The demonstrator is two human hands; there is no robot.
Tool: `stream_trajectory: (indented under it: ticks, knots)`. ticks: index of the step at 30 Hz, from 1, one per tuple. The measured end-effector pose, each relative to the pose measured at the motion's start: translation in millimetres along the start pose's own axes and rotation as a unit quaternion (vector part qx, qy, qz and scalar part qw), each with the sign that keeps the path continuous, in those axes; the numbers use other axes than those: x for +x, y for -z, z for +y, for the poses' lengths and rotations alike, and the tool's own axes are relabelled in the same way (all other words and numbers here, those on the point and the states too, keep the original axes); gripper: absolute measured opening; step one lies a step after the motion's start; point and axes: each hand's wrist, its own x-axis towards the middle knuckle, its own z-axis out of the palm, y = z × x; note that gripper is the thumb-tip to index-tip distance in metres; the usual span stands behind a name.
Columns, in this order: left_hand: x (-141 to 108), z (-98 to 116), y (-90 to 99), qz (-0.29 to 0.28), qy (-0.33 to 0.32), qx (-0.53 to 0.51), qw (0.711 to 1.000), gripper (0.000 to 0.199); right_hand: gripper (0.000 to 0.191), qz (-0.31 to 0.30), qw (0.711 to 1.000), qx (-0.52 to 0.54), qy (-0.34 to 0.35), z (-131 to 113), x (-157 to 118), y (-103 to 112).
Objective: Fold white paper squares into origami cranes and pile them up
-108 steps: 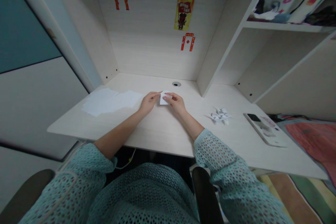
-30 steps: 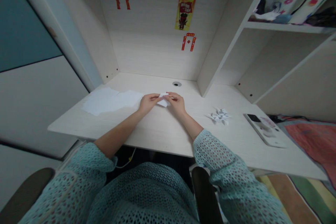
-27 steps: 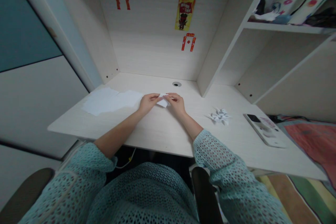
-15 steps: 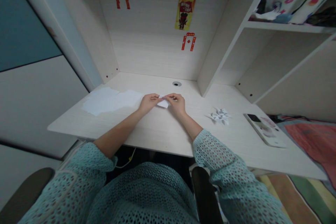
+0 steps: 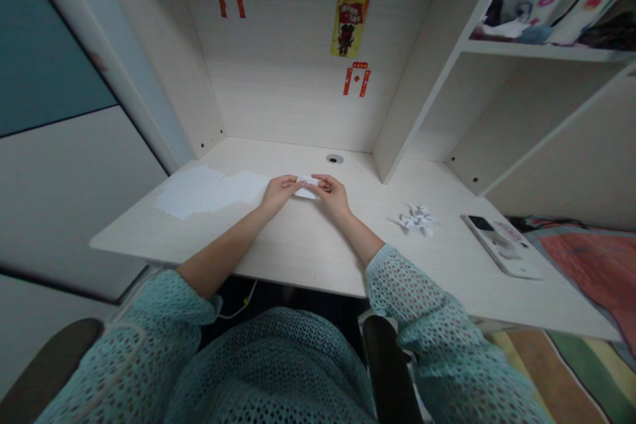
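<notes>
A small piece of folded white paper (image 5: 305,193) is held between both hands above the middle of the desk. My left hand (image 5: 279,193) pinches its left side, thumb and fingers closed on it. On the right side my right hand (image 5: 332,195) grips it in the same way, fingers curled behind. The fingers cover part of the paper, so its exact folds cannot be made out. White paper sheets (image 5: 199,192) lie flat on the desk, left of my left hand. Several small folded paper pieces (image 5: 417,219) sit in a cluster right of my right hand.
The white desk (image 5: 298,252) has a back panel with stickers (image 5: 350,25) and a round cable hole (image 5: 334,159). An upright divider (image 5: 422,79) rises at the right. A white phone (image 5: 499,246) lies near the right end. A chair armrest (image 5: 390,371) is below the desk edge.
Both hands have shifted very slightly left with the folded paper. The paper's visible lower part is now flatter and wider, and its angle between the fingers has changed.
</notes>
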Motion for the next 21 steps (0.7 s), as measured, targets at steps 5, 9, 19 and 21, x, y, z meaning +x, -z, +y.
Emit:
stream_trajectory:
  ticks: [5, 9, 19, 21]
  knots:
    - [2, -2, 0.6, 0.027, 0.024, -0.049, 0.998, 0.045, 0.049, -0.001, 0.999, 0.016, 0.040, -3, -1, -1]
    - [4, -5, 1.2, 0.015, 0.041, -0.101, 0.994, 0.045, 0.041, -0.022, 0.998, 0.007, 0.064, -4, -2, -3]
    - [-1, 3, 0.1, -0.005, 0.007, -0.057, 0.998, 0.047, 0.027, -0.002, 0.998, -0.023, 0.063, -5, 1, 4]
    - [-1, 4, -0.6, -0.008, 0.009, -0.043, 0.999, 0.042, 0.028, -0.018, 0.996, -0.021, 0.081, -10, 1, 6]
